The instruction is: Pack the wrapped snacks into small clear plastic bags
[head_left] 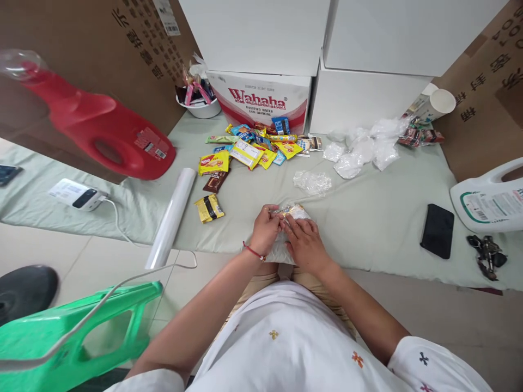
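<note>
Well short of the Wahaha box [261, 100], the left hand [265, 228] pinches a clear bag [281, 253]; the right hand [308, 244], loosely spread, rests on it. Nearer the box lie crumpled plastic [312, 183], then snack packets [247, 154]; left of it, a bowl [204, 111] of wrapped items [198, 93].

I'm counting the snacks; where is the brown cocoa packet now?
In the head view, the brown packet lies left of centre on the cloth, between a yellow packet and a gold packet with a black band.
</note>
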The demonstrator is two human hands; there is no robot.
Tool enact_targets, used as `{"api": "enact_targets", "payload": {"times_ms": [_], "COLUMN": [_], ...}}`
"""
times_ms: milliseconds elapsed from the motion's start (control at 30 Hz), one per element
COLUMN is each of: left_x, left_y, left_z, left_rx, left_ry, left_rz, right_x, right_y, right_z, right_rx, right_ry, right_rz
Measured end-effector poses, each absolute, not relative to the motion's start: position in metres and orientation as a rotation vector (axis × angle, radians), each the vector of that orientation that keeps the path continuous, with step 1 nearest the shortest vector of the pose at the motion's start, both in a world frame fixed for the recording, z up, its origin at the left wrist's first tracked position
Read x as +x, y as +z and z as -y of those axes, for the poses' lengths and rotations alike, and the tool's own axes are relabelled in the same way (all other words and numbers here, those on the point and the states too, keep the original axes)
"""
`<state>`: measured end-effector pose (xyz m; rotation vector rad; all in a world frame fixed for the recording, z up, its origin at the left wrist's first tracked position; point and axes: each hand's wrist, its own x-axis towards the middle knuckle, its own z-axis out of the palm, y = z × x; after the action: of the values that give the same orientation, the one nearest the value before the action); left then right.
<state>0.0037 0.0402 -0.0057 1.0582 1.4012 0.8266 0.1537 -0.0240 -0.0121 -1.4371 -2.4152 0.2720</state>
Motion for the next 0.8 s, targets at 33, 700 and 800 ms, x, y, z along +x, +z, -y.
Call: {"api": "enact_targets", "payload": {"times_ms": [33,700,800], "left_x": [0.003,-0.042,-0.045], "left_y": [-0.010,0.007,0.001], "left_z": [-0.037,-0.039,-0.028], "left_rx": [1.149,1.070,1.612], "left_ry": [0.850,1.139,1.138], "left_rz": [-1.389,-1.253,-1.353], "right_x": [0.156,0.149,0.145], "right_y": [-0.013,-0.023,-0.033], "right_z": [0.024,-0.007,-0.001], "right_rx": [-1.408,-1.360,-1.372], "right_ry": [0.292,0.424,0.417], "right_rz": [2.416,2.094,2.027]}}
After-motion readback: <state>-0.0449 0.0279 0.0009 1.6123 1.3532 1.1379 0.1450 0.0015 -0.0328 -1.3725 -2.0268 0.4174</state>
